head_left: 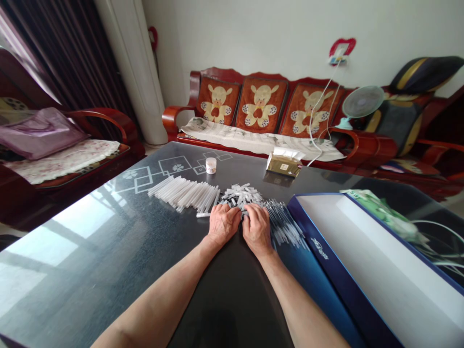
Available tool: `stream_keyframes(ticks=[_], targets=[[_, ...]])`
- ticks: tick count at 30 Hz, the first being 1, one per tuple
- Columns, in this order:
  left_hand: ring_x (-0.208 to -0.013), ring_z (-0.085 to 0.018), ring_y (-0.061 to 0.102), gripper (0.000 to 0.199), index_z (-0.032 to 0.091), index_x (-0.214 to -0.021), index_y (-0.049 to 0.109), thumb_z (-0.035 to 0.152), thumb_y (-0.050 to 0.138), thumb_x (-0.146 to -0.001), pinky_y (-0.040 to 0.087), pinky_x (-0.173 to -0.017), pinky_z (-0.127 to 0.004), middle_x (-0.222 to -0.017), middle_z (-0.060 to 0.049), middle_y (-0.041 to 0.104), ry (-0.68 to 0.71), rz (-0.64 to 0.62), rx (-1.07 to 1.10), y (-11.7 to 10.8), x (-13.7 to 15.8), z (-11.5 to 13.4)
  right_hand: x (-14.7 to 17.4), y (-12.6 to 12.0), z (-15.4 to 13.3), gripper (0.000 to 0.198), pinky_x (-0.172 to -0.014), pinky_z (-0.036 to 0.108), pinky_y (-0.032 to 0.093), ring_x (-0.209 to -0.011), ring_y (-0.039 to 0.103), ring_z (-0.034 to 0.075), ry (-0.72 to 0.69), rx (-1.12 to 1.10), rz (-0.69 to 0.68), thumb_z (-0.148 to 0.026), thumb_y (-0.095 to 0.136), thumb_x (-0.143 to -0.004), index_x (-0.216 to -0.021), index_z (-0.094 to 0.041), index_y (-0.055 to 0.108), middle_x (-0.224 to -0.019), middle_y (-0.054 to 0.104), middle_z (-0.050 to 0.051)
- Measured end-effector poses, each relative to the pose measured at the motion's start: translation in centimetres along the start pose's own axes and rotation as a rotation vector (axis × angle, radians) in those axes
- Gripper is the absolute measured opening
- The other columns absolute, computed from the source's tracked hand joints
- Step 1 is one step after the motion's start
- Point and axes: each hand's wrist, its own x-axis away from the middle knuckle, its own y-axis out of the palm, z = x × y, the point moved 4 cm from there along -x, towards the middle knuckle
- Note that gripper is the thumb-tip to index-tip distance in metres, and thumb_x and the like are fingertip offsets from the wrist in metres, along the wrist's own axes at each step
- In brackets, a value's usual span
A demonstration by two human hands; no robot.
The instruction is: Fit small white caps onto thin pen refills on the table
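My left hand (224, 224) and my right hand (256, 228) are close together over the dark table, fingers curled into a pinch. Whatever lies between the fingertips is too small and hidden to name. Just beyond the fingers is a heap of short white and dark pieces (242, 193), perhaps caps. Left of it a row of long translucent white tubes (184, 192) lies side by side, with one tube (203, 214) turned crosswise near my left hand. Beside my right hand spreads a bunch of thin dark sticks with clear ends (286, 224).
A blue box with a white inside (366, 241) takes up the table's right side, with a green plastic bag (384, 212) behind it. Farther back stand a small white jar (210, 166) and a tissue pack (284, 163). A wooden sofa (224, 72) lies beyond the table (108, 241).
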Motion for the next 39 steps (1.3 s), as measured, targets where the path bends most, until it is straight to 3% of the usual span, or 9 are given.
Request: stream_keyframes(ticks=[7,12,20,24,28,31,34,37,39], targets=[[-0.075,-0.018,0.053,0.025,0.026,-0.093,0.073,0.039,0.052,-0.092,0.036,-0.078,-0.032,-0.073,-0.003,0.06,0.038,-0.003,0.045,0.2,0.0,-0.2,0.3,0.2,0.8,0.02,-0.088,0.037,0.045,-0.088,0.062,0.021,-0.006,0.071,-0.108,-0.019,0.048,-0.094,-0.096,-0.019,0.068,-0.093,0.069,0.008],[-0.078,-0.019,0.053,0.025,0.027,-0.103,0.073,0.038,0.053,-0.092,0.037,-0.079,-0.033,-0.078,-0.004,0.062,0.009,0.017,0.058,0.2,0.0,-0.5,-0.8,-2.1,2.6,0.021,-0.082,0.03,0.045,-0.086,0.06,0.019,0.044,0.191,-0.221,-0.02,0.049,-0.093,-0.092,-0.018,0.07,-0.092,0.064,0.008],[-0.077,-0.02,0.054,0.024,0.024,-0.104,0.071,0.034,0.052,-0.093,0.039,-0.078,-0.035,-0.081,-0.005,0.063,0.057,0.02,0.068,0.5,-0.1,-0.4,-1.0,-5.6,8.5,0.021,-0.069,0.03,0.042,-0.077,0.06,0.021,0.362,0.618,-0.518,-0.02,0.051,-0.089,-0.095,-0.018,0.07,-0.087,0.063,0.01],[-0.079,-0.02,0.053,0.023,0.02,-0.098,0.07,0.033,0.052,-0.093,0.041,-0.078,-0.035,-0.08,-0.005,0.062,0.121,0.043,0.073,0.5,0.0,-0.2,-0.8,-5.6,8.5,0.024,-0.076,0.035,0.046,-0.085,0.062,0.026,0.385,0.6,-0.464,-0.018,0.051,-0.086,-0.103,-0.013,0.069,-0.095,0.064,0.015],[-0.079,-0.02,0.052,0.026,0.018,-0.099,0.068,0.034,0.047,-0.096,0.042,-0.077,-0.035,-0.081,-0.006,0.061,0.253,0.087,0.112,-0.6,0.1,1.3,-0.9,-5.0,6.3,0.027,-0.09,0.039,0.047,-0.099,0.061,0.027,0.374,0.215,-0.217,-0.022,0.05,-0.086,-0.105,-0.016,0.068,-0.104,0.066,0.015],[-0.08,-0.019,0.052,0.028,0.017,-0.106,0.065,0.031,0.043,-0.098,0.044,-0.078,-0.036,-0.086,-0.007,0.061,0.425,0.084,0.183,-1.7,0.5,3.2,0.1,-2.9,5.0,0.024,-0.079,0.036,0.053,-0.086,0.066,0.023,0.681,-0.343,-0.203,-0.036,0.054,-0.086,-0.099,-0.022,0.069,-0.093,0.071,0.007],[-0.083,-0.018,0.052,0.028,0.016,-0.11,0.062,0.029,0.04,-0.098,0.046,-0.08,-0.036,-0.095,-0.008,0.062,0.537,0.077,0.249,-2.4,0.8,4.5,1.4,-0.3,3.2,0.032,-0.06,0.029,0.054,-0.066,0.065,0.018,1.052,-0.993,-0.325,-0.051,0.061,-0.081,-0.091,-0.021,0.069,-0.079,0.071,0.004],[-0.091,-0.019,0.054,0.028,0.016,-0.111,0.062,0.027,0.04,-0.098,0.047,-0.086,-0.036,-0.102,-0.008,0.062,0.572,0.094,0.307,-2.7,0.9,5.1,1.4,0.5,1.4,0.031,-0.057,0.023,0.053,-0.064,0.066,0.014,1.215,-1.436,-0.417,-0.048,0.063,-0.082,-0.086,-0.018,0.069,-0.076,0.071,0.003],[-0.102,-0.021,0.054,0.027,0.017,-0.115,0.061,0.027,0.042,-0.098,0.046,-0.095,-0.039,-0.11,-0.009,0.062,0.596,0.115,0.332,-2.9,0.9,5.2,0.9,0.2,1.3,0.025,-0.061,0.021,0.054,-0.071,0.069,0.013,1.26,-1.544,-0.351,-0.041,0.061,-0.086,-0.089,-0.017,0.068,-0.082,0.073,0.004]])
